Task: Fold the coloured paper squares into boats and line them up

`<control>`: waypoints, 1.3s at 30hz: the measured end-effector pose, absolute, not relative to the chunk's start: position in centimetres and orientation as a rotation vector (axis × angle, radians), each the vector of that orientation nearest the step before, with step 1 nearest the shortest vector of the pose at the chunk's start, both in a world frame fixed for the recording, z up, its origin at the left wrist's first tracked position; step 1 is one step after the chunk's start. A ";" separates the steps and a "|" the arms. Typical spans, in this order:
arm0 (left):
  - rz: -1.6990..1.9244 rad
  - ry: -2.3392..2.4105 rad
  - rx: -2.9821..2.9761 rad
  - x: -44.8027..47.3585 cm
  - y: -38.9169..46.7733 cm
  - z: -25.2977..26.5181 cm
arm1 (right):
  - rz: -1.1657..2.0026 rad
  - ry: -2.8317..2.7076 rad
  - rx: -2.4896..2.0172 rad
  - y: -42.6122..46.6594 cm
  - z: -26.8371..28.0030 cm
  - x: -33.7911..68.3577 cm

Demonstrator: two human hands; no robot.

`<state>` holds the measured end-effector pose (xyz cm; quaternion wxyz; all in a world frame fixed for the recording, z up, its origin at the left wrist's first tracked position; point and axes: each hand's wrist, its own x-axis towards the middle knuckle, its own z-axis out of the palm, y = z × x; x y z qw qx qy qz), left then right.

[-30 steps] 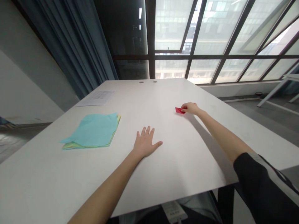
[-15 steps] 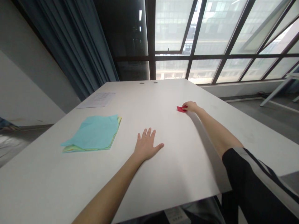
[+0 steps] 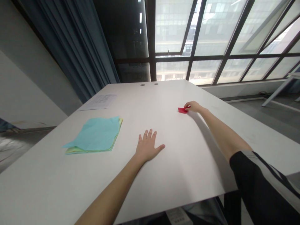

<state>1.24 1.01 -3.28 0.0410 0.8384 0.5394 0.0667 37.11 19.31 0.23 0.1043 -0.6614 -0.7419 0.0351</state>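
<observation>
At my far left a pale wall (image 3: pixel 23 87) slants down to the floor, and beside it a blue curtain (image 3: pixel 77 47) hangs in folds behind the white table (image 3: pixel 145 103). On the table's left part, near me, lies a stack of paper (image 3: pixel 96 134): a light blue sheet on top, slightly rumpled, with yellow and green edges showing under it. Just beyond the stack, a white printed sheet (image 3: pixel 99 101) lies flat; its print is too small for me to read.

To the right of the stack, and apart from it, my left hand (image 3: pixel 148 147) rests palm down on the bare tabletop, fingers spread and thumb pointing out to the right, holding nothing. Farther off, two round inserts (image 3: pixel 142 84) sit at the table's far edge.

Right of my left hand and farther from me is the red folded paper (image 3: pixel 182 110). My right hand (image 3: pixel 194 106) has it pinched between thumb and fingers at its right end; I cannot tell whether its underside touches the table. My right arm reaches out from a black sleeve (image 3: pixel 248 175) with a grey stripe, casting a shadow across the tabletop. Behind, dark-framed windows (image 3: pixel 211 28) run off to the right, above a white furniture leg (image 3: pixel 273 93).
</observation>
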 end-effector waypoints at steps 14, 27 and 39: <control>0.196 1.661 2.580 1.3 0.8 -2.9 | 0.115 -2.314 -1.416 10.6 -0.2 27.6; 0.482 1.633 2.572 -0.7 1.9 -1.1 | 0.206 -2.593 -1.473 1.6 -2.9 22.9; 0.195 2.465 1.914 -13.0 4.6 1.3 | 0.220 -2.578 -1.458 1.7 -3.0 22.9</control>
